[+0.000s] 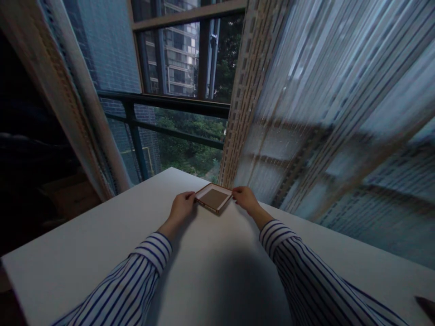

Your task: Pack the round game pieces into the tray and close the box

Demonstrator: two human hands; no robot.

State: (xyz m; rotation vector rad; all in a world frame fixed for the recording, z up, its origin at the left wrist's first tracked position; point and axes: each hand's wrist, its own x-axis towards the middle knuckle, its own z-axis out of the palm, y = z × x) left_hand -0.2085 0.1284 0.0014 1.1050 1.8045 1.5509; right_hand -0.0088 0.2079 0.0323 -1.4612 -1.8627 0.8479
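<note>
A small square picture frame [215,198] with a thin brown edge, a pale border and a brownish middle is near the far corner of the white table. My left hand [183,204] pinches its left corner between thumb and fingers. At the opposite corner, my right hand [245,198] grips it the same way. The frame lies nearly flat, at or just above the tabletop; I cannot tell whether it touches. Both forearms reach forward in striped sleeves.
The white table [102,240] ends in a corner near the window. Beyond stand a dark green railing [176,106] and a window [183,59]. Sheer curtains [306,113] hang along the right edge, another curtain [88,113] at left. A dark object [425,305] shows at lower right.
</note>
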